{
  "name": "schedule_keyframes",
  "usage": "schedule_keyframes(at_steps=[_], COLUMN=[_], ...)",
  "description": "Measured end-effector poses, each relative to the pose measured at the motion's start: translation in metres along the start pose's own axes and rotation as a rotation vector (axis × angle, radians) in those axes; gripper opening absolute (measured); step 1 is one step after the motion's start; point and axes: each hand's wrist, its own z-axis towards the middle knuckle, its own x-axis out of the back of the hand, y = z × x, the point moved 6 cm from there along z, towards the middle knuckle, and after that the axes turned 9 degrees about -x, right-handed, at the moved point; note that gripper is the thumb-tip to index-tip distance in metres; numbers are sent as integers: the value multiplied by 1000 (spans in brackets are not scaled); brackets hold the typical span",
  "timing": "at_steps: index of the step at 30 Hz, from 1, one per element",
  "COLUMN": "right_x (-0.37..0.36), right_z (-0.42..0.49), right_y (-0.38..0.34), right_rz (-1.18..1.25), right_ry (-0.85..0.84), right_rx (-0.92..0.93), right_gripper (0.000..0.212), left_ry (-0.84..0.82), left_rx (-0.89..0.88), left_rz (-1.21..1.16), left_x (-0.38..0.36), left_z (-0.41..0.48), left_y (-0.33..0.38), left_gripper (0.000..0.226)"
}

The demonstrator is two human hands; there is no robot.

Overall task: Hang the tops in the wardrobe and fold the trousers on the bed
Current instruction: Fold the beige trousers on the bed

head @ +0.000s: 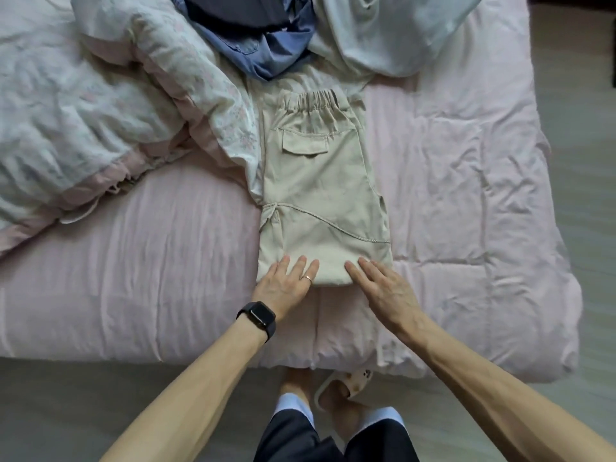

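Beige cotton trousers [321,198] lie folded lengthwise mid-bed on the pink quilted cover [133,261], waistband far. Left hand [286,281] and right hand [383,288] press flat, fingers straight, on the near hem, likely smoothing it for another fold.

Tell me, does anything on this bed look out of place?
The beige trousers lie neatly folded, left hand and right hand flat on their near edge. Beyond them, blue clothes and a pale garment sit in a crumpled heap.
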Motion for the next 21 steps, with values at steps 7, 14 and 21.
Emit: schedule_keyframes(at_steps=[7,14,21], right_x=[57,125,91], right_z=[-34,83,212], right_y=[-5,8,39], right_rz=[143,-31,-178], right_ry=[-542,-186,-91], right_rx=[-107,-202,-295], right_gripper=[63,46,42], left_ry=[-148,162,179], left_rx=[-183,22,142], left_rz=[-284,-76,-58], left_x=[47,124,118], left_z=[-69,-8,104], left_y=[12,-73,-175], left_gripper=[63,52,53])
